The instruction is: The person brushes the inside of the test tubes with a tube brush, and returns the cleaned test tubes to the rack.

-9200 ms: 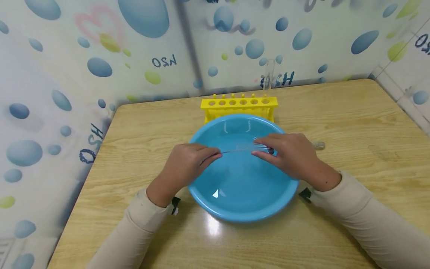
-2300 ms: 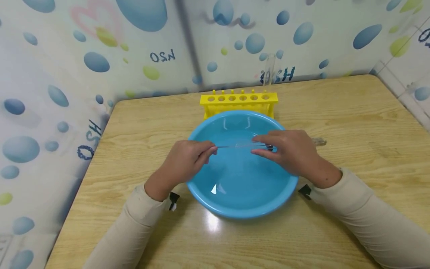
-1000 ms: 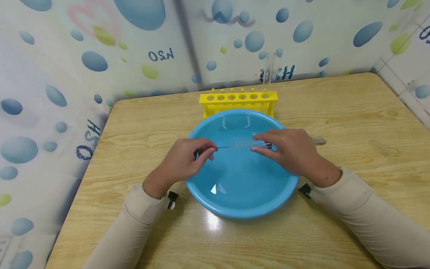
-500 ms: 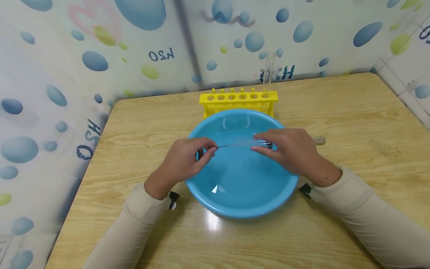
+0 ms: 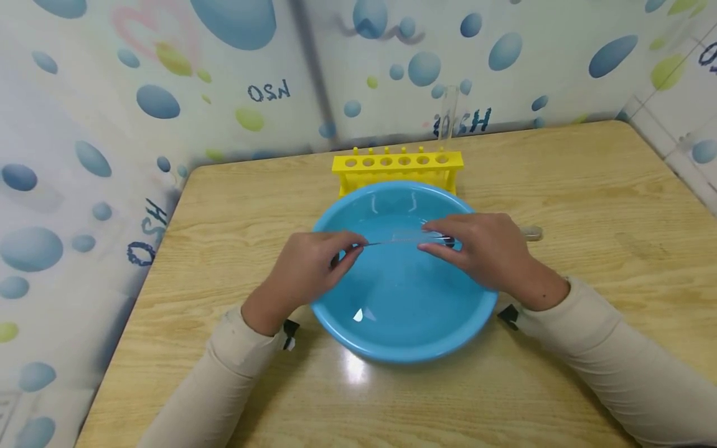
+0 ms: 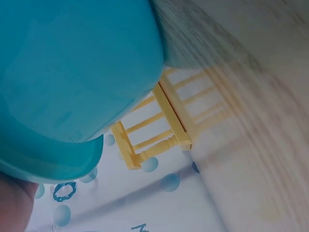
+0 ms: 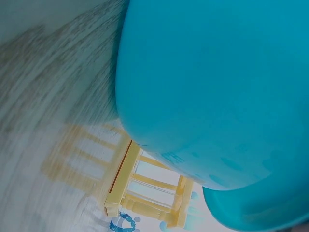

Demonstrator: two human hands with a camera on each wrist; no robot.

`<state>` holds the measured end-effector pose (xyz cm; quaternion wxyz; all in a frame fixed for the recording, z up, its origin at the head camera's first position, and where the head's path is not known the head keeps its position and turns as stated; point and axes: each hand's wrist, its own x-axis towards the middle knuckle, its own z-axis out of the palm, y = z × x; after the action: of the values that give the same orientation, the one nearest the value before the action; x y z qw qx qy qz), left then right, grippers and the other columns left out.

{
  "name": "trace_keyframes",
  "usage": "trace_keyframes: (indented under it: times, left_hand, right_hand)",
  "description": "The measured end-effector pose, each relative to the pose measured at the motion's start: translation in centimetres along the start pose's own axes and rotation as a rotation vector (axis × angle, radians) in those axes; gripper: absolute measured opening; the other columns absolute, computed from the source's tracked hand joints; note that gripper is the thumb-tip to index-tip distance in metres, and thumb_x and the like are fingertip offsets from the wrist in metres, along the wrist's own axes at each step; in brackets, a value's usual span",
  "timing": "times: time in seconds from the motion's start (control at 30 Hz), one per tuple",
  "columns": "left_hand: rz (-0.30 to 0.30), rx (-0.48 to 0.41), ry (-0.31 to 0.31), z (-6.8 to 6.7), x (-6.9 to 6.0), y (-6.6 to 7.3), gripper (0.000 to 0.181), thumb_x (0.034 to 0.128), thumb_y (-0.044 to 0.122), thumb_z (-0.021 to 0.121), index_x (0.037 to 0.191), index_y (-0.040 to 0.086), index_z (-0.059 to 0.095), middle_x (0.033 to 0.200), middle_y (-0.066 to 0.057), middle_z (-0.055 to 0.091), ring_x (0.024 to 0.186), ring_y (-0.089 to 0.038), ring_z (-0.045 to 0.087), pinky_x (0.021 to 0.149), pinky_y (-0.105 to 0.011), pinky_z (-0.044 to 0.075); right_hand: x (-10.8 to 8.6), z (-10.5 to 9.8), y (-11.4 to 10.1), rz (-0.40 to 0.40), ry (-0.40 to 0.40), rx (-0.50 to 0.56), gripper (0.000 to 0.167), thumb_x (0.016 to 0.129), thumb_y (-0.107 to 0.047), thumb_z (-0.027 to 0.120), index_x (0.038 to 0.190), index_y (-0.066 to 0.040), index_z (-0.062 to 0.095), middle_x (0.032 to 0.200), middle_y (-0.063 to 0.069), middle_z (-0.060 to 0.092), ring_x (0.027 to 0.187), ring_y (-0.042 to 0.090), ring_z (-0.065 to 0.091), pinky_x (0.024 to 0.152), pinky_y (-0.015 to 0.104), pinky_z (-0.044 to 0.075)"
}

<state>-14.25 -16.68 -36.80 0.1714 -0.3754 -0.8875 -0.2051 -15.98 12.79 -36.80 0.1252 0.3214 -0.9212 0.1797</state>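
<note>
Over the blue basin (image 5: pixel 403 356), my right hand (image 5: pixel 484 252) grips a clear test tube (image 5: pixel 409 236) lying nearly level. Its mouth points left, and its greyish far end shows past the knuckles. My left hand (image 5: pixel 308 264) pinches the thin wire handle of a test tube brush (image 5: pixel 376 243), which runs into the tube's mouth. Dark bristles show between the right thumb and fingers; the rest of the brush head is covered by that hand. Part of my left hand (image 6: pixel 14 203) appears at the lower left of the left wrist view. The right wrist view shows mostly basin wall.
Directly behind the basin stands a yellow test tube rack (image 5: pixel 398 163), with another clear test tube (image 5: pixel 448 118) upright in its right-end hole. The basin seems to hold water, with light reflections on it. The wooden table (image 5: pixel 241 211) meets a patterned wall at the back.
Over the last second my left hand shifts slightly right, toward the tube's mouth, still pinching the wire. My right hand and the tube stay nearly in place. The basin and rack are unmoved.
</note>
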Motion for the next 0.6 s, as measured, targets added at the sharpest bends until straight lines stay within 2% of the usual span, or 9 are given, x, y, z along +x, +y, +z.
trace_keyframes:
  times: [0.23,0.47,0.6]
  left_hand:
    - [0.008,0.006,-0.009,-0.10,-0.11,-0.06,0.017,0.0931,0.013,0.063,0.106,0.010,0.073,0.078,0.001,0.072,0.047,-0.005,0.038,0.045,-0.019,0.031]
    - [0.018,0.012,-0.020,-0.11,-0.10,-0.02,0.018,0.0936,0.017,0.065,0.108,0.010,0.073,0.077,0.002,0.070,0.050,-0.005,0.046,0.047,-0.018,0.036]
    - [0.013,0.013,-0.021,-0.09,-0.05,0.05,0.018,0.0934,0.015,0.065,0.108,0.009,0.073,0.075,0.001,0.069,0.048,-0.006,0.042,0.045,-0.018,0.033]
  right_hand:
    - [0.03,0.00,0.00,-0.011,0.007,-0.004,0.038,0.084,-0.038,0.080,0.114,-0.015,0.076,0.090,0.004,0.078,0.073,0.018,0.073,0.053,0.028,0.049]
    - [-0.08,0.00,0.03,-0.017,0.011,-0.005,0.038,0.084,-0.038,0.080,0.113,-0.015,0.076,0.088,0.003,0.078,0.071,0.016,0.072,0.051,0.027,0.047]
    - [-0.13,0.05,0.07,-0.014,0.009,-0.003,0.038,0.084,-0.038,0.080,0.114,-0.015,0.076,0.089,0.003,0.078,0.072,0.017,0.072,0.051,0.027,0.047]
